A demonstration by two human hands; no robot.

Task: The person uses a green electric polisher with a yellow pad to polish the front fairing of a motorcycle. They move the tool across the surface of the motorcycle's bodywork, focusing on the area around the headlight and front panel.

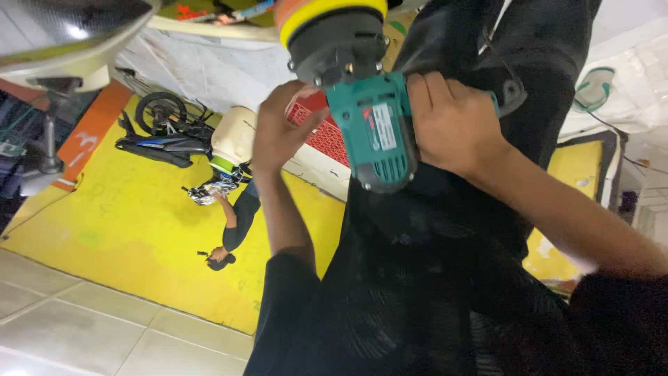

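Tool: you hold a teal polisher (374,132), its black head toward the frame's top.
Pad: a yellow-and-orange foam disc (327,12) sits on that head, partly cut off.
Pose: body lengthwise, vented end nearest you, over black cloth.

Single head view, worn on person, looks steeply down own dark-clothed body, frame rolled sideways. Very near: polisher (362,104) fills 12 o'clock, left hand (282,129) at 11, right hand (452,122) at 1. Far: yellow floor (132,223) and motorbike (163,132) at 9–10 o'clock.
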